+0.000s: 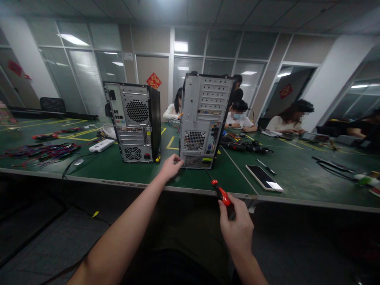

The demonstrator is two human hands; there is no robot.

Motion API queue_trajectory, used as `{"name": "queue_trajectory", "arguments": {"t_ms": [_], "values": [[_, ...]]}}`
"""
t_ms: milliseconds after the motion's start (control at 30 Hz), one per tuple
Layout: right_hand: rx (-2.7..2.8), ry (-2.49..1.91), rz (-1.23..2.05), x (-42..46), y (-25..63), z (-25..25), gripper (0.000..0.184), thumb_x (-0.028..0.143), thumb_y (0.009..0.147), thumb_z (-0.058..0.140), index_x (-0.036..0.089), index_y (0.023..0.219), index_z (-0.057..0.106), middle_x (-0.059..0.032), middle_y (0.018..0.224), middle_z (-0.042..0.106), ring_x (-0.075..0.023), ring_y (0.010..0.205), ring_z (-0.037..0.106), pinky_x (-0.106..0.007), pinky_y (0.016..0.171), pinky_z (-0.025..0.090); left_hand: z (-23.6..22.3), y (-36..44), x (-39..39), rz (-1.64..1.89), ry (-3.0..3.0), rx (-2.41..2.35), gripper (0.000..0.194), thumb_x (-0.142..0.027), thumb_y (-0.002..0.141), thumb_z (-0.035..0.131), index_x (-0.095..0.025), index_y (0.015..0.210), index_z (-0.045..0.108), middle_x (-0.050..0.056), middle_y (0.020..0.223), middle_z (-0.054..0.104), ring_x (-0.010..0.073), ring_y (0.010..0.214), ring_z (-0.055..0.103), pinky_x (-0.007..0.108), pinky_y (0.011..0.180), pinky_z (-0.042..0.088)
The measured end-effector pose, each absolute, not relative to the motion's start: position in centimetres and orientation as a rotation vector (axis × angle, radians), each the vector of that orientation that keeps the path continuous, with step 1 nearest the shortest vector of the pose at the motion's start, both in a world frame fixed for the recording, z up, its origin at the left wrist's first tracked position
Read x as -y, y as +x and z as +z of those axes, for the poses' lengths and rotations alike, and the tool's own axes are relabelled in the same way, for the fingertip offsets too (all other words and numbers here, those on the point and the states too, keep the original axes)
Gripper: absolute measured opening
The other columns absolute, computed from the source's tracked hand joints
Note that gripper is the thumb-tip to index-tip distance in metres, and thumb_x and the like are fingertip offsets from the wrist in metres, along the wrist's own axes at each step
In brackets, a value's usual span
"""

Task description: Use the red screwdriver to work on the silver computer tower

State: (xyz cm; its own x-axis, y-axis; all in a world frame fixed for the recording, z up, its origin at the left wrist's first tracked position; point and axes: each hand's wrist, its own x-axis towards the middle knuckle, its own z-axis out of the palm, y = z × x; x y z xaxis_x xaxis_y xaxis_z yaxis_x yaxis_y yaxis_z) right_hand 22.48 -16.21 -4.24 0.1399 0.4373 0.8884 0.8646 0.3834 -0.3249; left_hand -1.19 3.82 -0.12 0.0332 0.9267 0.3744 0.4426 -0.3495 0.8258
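Note:
Two computer tower cases stand upright on the green table [237, 174], rear panels toward me. My left hand [171, 166] reaches to the lower left corner of the nearer case [202, 120], fingers pinched against its bottom edge. My right hand [236, 223] is closed round a screwdriver [221, 192] with a red and black handle, its thin shaft pointing up toward the case's lower right corner. The second case [134, 122] stands further left, apart from both hands.
A phone [264, 177] and a pen [266, 166] lie right of the nearer case. A white device [101, 145] and bundles of coloured cables [41, 150] lie at the left. Tools and cables [246, 145] sit behind. Several people sit at the table's far side.

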Motion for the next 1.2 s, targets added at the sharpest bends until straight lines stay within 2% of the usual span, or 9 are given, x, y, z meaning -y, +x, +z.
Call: {"name": "queue_trajectory", "arguments": {"t_ms": [100,267,433,500,700,867,1000,1100,1200], "values": [[1.487,-1.236,-0.418,16.26,22.47,-4.07,0.026,0.033,0.101,0.067,0.019,0.123,0.069,-0.0082,0.100,0.075,-0.0198,0.079,0.072,-0.033,0.073,0.063,-0.11,-1.19,-3.79,1.282,1.825,-1.401,0.016,-0.037,0.091,0.065,-0.022,0.090,0.062,0.001,0.091,0.070,0.0152,0.073,0.062,0.027,0.068,0.046],[1.508,-1.207,-0.490,16.25,22.39,-4.15,0.027,0.025,0.102,0.063,0.021,0.128,0.069,-0.0118,0.120,0.071,-0.0251,0.110,0.072,-0.041,0.095,0.062,-0.08,-1.20,-3.76,1.287,1.829,-1.388,0.017,-0.037,0.091,0.065,-0.021,0.089,0.062,0.001,0.090,0.069,0.0154,0.074,0.062,0.026,0.068,0.046],[1.516,-1.208,-0.513,16.19,22.28,-4.31,0.032,0.021,0.103,0.059,0.023,0.133,0.068,-0.0124,0.129,0.070,-0.0260,0.117,0.070,-0.044,0.100,0.061,-0.18,-1.16,-3.86,1.304,1.825,-1.371,0.015,-0.036,0.090,0.065,-0.022,0.088,0.061,0.001,0.086,0.069,0.0157,0.073,0.062,0.027,0.068,0.046],[1.508,-1.194,-0.509,16.20,22.34,-4.23,0.029,0.023,0.102,0.062,0.022,0.130,0.069,-0.0110,0.122,0.072,-0.0251,0.111,0.072,-0.042,0.097,0.062,-0.19,-1.14,-3.87,1.298,1.821,-1.382,0.015,-0.036,0.090,0.066,-0.022,0.087,0.061,0.000,0.085,0.069,0.0159,0.074,0.063,0.027,0.069,0.047],[1.463,-1.203,-0.416,16.26,22.73,-3.99,0.024,0.032,0.100,0.069,0.019,0.121,0.070,-0.0081,0.103,0.075,-0.0187,0.079,0.072,-0.032,0.072,0.063,0.05,-1.08,-3.67,1.288,1.818,-1.391,0.015,-0.036,0.090,0.065,-0.022,0.089,0.061,0.000,0.085,0.070,0.0161,0.074,0.063,0.027,0.069,0.047],[1.480,-1.194,-0.520,16.15,22.73,-4.32,0.026,0.023,0.102,0.064,0.022,0.127,0.072,-0.0110,0.124,0.073,-0.0242,0.112,0.073,-0.040,0.098,0.062,0.24,-1.11,-3.51,1.281,1.821,-1.395,0.015,-0.036,0.090,0.066,-0.022,0.089,0.061,0.001,0.086,0.070,0.0159,0.074,0.063,0.027,0.069,0.047],[1.510,-1.197,-0.552,16.10,22.65,-4.51,0.033,0.016,0.104,0.056,0.022,0.133,0.070,-0.0128,0.137,0.069,-0.0254,0.124,0.069,-0.043,0.106,0.059,0.15,-1.15,-3.58,1.280,1.822,-1.388,0.015,-0.036,0.091,0.065,-0.021,0.089,0.061,0.001,0.089,0.069,0.0155,0.074,0.062,0.027,0.070,0.047],[1.505,-1.201,-0.527,16.19,22.58,-4.35,0.030,0.019,0.103,0.059,0.020,0.131,0.069,-0.0129,0.128,0.072,-0.0254,0.117,0.072,-0.041,0.100,0.061,-0.01,-1.18,-3.72,1.285,1.822,-1.381,0.016,-0.037,0.091,0.065,-0.021,0.089,0.062,0.001,0.090,0.069,0.0155,0.073,0.062,0.027,0.069,0.047],[1.476,-1.206,-0.464,16.30,22.56,-4.15,0.026,0.026,0.100,0.067,0.017,0.124,0.070,-0.0098,0.108,0.075,-0.0219,0.093,0.075,-0.035,0.084,0.064,-0.09,-1.21,-3.78,1.288,1.823,-1.380,0.016,-0.037,0.091,0.065,-0.021,0.090,0.062,0.001,0.089,0.069,0.0155,0.073,0.062,0.027,0.069,0.047]]}}
